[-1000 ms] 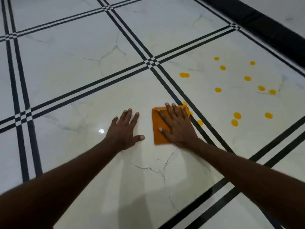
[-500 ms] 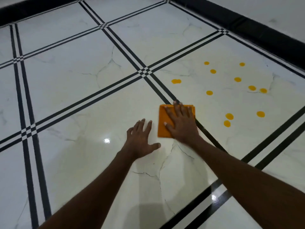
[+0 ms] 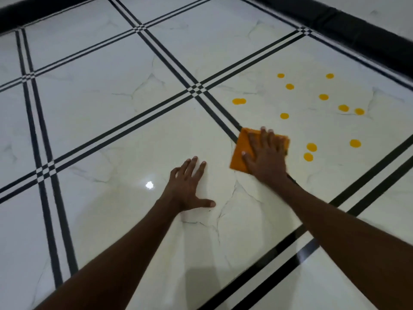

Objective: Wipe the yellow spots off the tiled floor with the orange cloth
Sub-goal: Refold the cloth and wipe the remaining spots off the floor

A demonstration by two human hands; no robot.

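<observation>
The folded orange cloth (image 3: 242, 151) lies flat on the white tiled floor (image 3: 138, 139), across a double black tile line. My right hand (image 3: 264, 156) presses down on it with fingers spread. Several yellow spots (image 3: 311, 147) are scattered on the tile to the right and beyond the cloth; the nearest two sit just right of my right hand. My left hand (image 3: 187, 186) rests flat on the floor to the left of the cloth, fingers apart, holding nothing.
Double black lines (image 3: 194, 90) cross the glossy floor in a grid. A black skirting band (image 3: 348, 23) runs along the wall at the top right and top left. A bright light glint (image 3: 149, 185) shows near my left hand.
My right hand has slid the cloth to the right and forward over the black line, covering the two spots that lay beside it. My left hand stays planted on the floor.
</observation>
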